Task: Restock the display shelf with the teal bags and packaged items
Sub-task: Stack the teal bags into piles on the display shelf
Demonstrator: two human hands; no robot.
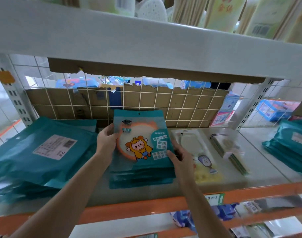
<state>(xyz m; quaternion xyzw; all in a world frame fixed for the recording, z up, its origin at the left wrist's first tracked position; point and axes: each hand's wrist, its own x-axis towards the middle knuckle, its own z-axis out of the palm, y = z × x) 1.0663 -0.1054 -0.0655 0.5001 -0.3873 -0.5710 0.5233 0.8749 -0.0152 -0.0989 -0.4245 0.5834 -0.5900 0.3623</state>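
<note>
A teal bag (pixel 143 127) with an orange ring and a cartoon figure is tilted up over a stack of like teal bags (pixel 141 177) in the middle of the shelf (pixel 260 176). My left hand (pixel 106 141) grips its left edge, thumb on the front. My right hand (pixel 179 157) holds its lower right corner. A bigger pile of teal bags (pixel 42 152) lies label-up at the left. More teal bags (pixel 291 143) lie at the right end. Clear packaged items (pixel 195 148) lie flat right of the middle stack.
A wire grid (pixel 181 107) with cardboard behind it backs the shelf. A thin stack of packets (pixel 231 148) lies right of the clear packs. The shelf above (pixel 146 45) hangs low overhead. An orange front rail (pixel 146 210) edges the shelf; lower shelves hold more goods.
</note>
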